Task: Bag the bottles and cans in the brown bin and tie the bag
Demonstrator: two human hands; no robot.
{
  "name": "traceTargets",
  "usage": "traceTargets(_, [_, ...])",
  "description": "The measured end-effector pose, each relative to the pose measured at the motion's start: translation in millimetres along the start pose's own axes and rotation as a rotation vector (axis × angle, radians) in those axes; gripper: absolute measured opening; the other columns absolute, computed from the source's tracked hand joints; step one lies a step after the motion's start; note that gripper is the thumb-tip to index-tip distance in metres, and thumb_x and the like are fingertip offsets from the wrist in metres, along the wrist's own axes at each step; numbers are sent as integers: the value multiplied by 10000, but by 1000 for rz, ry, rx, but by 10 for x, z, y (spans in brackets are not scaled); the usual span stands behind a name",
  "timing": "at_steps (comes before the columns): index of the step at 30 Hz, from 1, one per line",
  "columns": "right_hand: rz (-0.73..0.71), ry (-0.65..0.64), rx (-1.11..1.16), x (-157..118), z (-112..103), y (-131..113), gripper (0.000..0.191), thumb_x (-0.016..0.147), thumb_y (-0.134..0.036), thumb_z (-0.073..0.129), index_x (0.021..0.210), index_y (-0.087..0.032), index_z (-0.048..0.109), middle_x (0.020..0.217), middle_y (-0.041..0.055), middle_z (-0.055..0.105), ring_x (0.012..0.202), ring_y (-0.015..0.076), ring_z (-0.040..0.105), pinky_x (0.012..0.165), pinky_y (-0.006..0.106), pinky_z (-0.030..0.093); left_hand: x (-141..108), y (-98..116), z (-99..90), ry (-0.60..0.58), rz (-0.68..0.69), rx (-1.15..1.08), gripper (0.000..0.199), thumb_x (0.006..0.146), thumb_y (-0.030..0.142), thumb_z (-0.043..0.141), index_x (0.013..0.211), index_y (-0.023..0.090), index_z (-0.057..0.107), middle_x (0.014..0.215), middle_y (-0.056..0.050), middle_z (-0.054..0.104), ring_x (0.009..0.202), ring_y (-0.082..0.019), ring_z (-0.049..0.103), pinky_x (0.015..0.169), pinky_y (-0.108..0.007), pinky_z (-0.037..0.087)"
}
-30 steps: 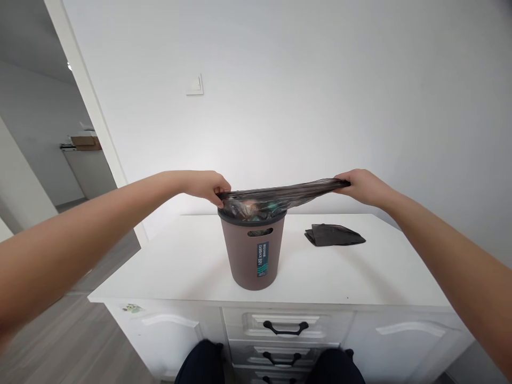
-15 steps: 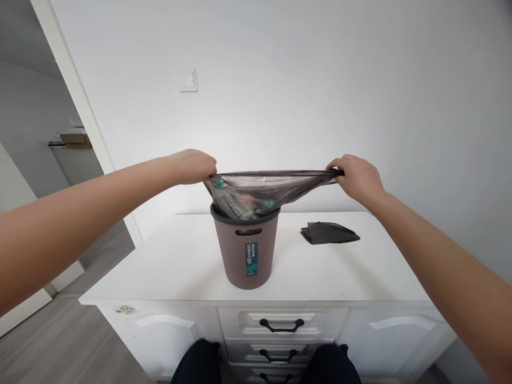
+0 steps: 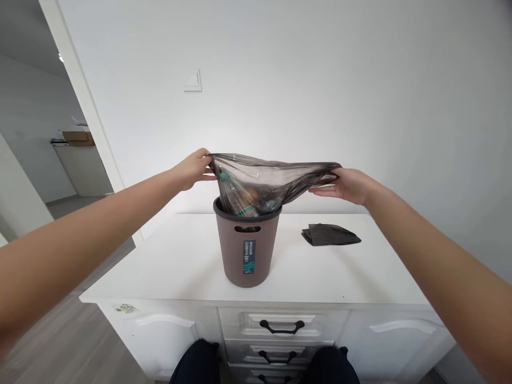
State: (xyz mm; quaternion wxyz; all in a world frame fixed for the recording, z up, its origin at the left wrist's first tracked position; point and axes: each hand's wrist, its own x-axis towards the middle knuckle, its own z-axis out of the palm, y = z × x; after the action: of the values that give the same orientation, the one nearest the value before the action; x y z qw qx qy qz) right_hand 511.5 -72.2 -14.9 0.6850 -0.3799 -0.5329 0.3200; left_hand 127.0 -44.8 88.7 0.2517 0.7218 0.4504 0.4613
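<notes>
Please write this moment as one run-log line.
left hand: holds liner; right hand: touches liner's opposite edge, fingers extended; garbage bin: upright, on white cabinet; folded dark plastic: right of bin

A white wall (image 3: 320, 80) with a switch (image 3: 192, 81) backs the white worktop (image 3: 320, 277) and its drawers (image 3: 240, 324), while leftward lie grey floor (image 3: 48, 341) and a box (image 3: 78, 139) on a cabinet (image 3: 86, 170).

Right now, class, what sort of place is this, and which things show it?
Probably a room in a home: a white drawer cabinet stands by a plain wall with a light switch, and a garbage bin sits on the cabinet.
</notes>
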Motion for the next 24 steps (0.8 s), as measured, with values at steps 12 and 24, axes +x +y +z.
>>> traceTargets(12, [-149, 163, 482, 146, 757, -197, 154, 807, -201, 511, 657, -233, 506, 697, 30, 623, 789, 206, 679, 730, 349, 636, 231, -145, -100, 122, 377, -163, 74, 884, 254, 544, 841, 218, 494, 850, 14, 582, 811, -142, 583, 794, -317, 541])
traceTargets(24, [87, 430, 955, 128, 718, -51, 197, 796, -183, 463, 686, -256, 317, 593, -45, 396, 492, 133, 480, 444, 256, 507, 196, -543, -405, 137, 150, -514, 251, 832, 264, 679, 667, 198, 502, 735, 0, 486, 689, -134, 478, 621, -217, 461])
